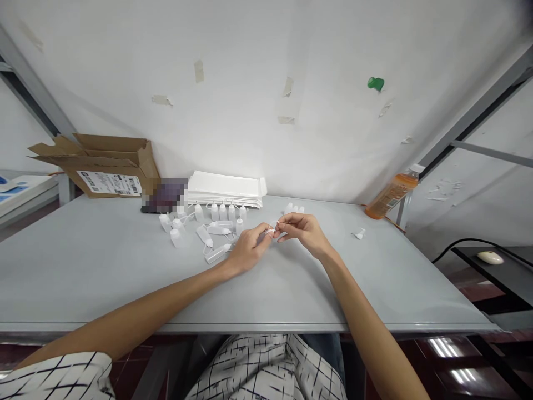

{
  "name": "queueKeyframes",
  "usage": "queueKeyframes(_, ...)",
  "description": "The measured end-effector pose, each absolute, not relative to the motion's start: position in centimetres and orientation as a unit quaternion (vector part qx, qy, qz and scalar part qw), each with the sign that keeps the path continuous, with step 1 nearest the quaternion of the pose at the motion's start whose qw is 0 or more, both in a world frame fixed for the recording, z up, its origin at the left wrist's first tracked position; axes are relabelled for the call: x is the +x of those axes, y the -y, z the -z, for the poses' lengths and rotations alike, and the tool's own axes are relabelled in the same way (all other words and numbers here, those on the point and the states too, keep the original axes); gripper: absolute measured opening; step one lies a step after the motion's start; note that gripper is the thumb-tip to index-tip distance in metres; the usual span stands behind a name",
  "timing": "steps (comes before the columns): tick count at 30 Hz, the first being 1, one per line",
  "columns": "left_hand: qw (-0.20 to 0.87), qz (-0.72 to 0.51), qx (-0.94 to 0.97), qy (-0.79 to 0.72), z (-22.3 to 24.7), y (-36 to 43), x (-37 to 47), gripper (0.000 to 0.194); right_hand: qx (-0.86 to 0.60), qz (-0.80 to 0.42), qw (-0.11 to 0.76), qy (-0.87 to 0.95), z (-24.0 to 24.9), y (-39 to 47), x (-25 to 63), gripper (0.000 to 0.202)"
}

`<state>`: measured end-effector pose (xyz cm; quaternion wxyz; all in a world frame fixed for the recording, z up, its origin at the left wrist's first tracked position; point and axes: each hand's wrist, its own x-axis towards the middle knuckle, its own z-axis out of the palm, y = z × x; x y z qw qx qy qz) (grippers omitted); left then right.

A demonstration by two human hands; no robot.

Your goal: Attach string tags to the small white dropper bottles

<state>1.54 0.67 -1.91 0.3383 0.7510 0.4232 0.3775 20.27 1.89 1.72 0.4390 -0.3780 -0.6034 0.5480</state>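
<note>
My left hand point(249, 248) is closed around a small white squeeze bottle point(270, 230), and only the bottle's top end shows. The fingers of my right hand point(305, 231) pinch at that end, where a thin strap and a white cap point(277, 224) are partly visible. Left of my hands, several similar bottles stand upright, one of them the bottle point(199, 213). A few more lie on their sides, such as the lying bottle point(217, 254). Behind my right hand, a few small white pieces point(293, 208) stand together, partly covered. A loose white cap point(359, 234) lies farther right.
The grey table point(200, 300) meets a white wall. Along the back are an opened cardboard box point(112, 164), a dark blurred-out object point(166, 194) and a stack of flat white card point(227, 189). An orange drink bottle point(393, 191) leans at the right rear, by a metal frame.
</note>
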Motion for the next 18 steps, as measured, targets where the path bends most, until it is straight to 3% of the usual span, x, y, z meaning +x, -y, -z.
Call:
queueKeyframes(12,0.356,-0.39,0.746,-0.406,1.6,-0.6,1.7,0.04,-0.382,-0.438,0.527,0.621,-1.4,-2.0,19.9,0.024)
queueKeyframes(18,0.176,-0.448,0.754,-0.447,0.9,-1.3,1.3,0.027,-0.408,-0.345,0.57,0.624,-2.2,-2.9,20.7,0.019)
